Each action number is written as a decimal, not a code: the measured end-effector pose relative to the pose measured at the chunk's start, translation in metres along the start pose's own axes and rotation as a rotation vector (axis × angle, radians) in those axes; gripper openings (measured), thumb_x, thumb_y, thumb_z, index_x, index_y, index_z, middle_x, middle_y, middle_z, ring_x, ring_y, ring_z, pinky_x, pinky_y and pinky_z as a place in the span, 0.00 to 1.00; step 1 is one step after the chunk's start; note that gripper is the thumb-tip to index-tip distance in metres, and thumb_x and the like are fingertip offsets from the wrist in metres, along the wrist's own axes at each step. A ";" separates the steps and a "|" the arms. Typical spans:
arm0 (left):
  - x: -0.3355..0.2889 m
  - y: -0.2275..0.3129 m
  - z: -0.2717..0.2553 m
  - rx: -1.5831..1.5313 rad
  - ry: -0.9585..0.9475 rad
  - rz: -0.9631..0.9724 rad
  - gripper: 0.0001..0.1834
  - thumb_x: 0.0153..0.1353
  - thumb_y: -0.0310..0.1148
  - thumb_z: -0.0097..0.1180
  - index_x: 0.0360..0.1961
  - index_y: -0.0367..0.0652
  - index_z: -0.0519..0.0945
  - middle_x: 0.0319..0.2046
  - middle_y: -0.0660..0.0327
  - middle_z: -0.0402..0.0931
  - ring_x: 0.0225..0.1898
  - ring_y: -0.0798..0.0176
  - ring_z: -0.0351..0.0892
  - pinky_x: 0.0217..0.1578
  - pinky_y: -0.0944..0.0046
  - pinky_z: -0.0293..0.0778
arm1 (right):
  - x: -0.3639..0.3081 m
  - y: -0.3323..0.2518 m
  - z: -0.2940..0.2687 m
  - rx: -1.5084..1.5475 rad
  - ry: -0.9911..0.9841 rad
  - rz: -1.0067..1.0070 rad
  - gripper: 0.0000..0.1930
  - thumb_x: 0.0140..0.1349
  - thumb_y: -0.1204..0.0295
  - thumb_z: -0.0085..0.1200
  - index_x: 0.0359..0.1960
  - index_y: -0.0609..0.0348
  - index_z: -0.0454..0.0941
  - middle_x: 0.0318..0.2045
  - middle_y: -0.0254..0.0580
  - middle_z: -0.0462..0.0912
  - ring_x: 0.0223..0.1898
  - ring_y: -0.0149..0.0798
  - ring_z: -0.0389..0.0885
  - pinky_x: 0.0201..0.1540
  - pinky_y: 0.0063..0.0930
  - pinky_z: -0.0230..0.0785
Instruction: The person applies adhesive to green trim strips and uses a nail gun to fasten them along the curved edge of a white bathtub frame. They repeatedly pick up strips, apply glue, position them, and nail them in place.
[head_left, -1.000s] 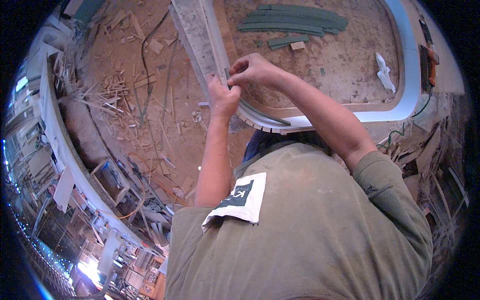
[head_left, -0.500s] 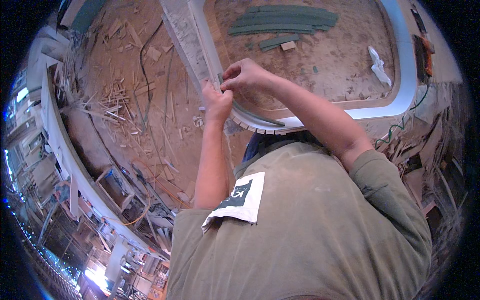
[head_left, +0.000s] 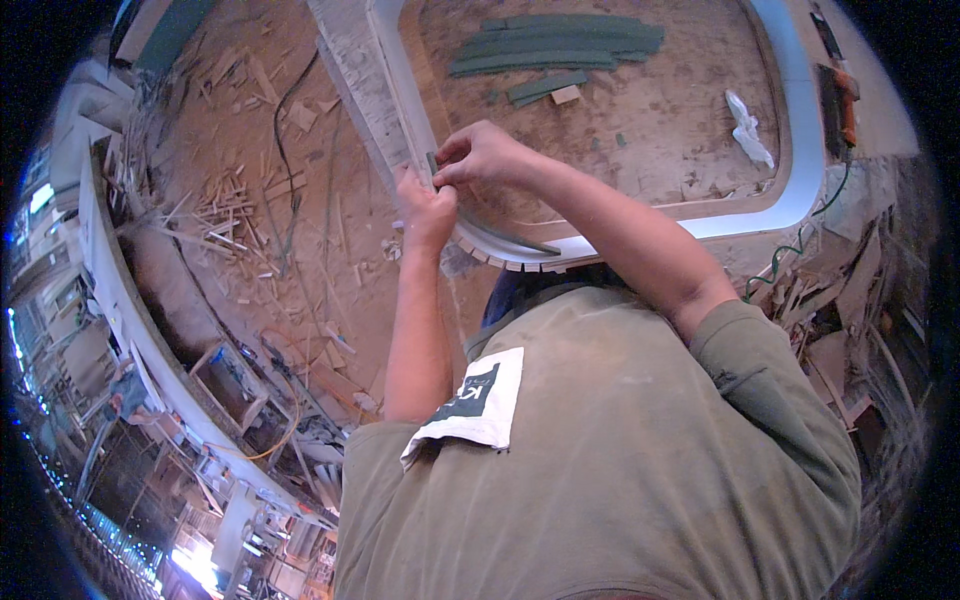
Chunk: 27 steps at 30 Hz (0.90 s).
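A thin green strip [head_left: 518, 240] curves along the inside of the near left corner of a large white frame [head_left: 590, 246] with rounded corners. My left hand [head_left: 428, 208] wraps over the frame's left side. Its fingers lie on the outer side and its thumb presses inward by the strip. Just across from it, my right hand [head_left: 486, 156] is closed with thumb and fingertips pinched at the strip's upper end. The strip's middle is partly covered by my hands. Small slats line the outside of the frame's corner.
Several flat green strips [head_left: 555, 45] lie inside the frame, by a small wood block [head_left: 566, 95]. A crumpled white plastic bag [head_left: 748, 130] is farther right. An orange power tool [head_left: 840, 105] with a coiled green hose [head_left: 775, 270] rests beyond the frame. Wood offcuts [head_left: 232, 208] litter the left side.
The whole view has shifted slightly. Both hands keep the same place on the frame and strip, with hardly any change in grip.
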<state>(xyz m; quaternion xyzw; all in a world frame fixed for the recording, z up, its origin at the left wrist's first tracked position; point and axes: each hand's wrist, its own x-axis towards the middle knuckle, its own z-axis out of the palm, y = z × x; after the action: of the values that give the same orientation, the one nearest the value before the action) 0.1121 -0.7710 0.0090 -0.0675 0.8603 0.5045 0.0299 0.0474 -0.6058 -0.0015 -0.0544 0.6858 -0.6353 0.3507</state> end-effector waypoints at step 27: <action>-0.003 0.008 0.001 0.108 0.032 0.042 0.23 0.48 0.24 0.58 0.49 0.36 0.81 0.45 0.43 0.72 0.49 0.36 0.74 0.56 0.48 0.71 | -0.030 -0.011 0.020 0.412 0.311 -0.166 0.14 0.61 0.73 0.67 0.47 0.62 0.81 0.38 0.40 0.85 0.40 0.30 0.82 0.46 0.26 0.76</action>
<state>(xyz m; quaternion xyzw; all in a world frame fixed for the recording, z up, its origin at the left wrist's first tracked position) 0.1134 -0.7655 0.0159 -0.0556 0.8877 0.4569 0.0090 0.0764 -0.6090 0.0222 0.0601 0.5809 -0.7889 0.1915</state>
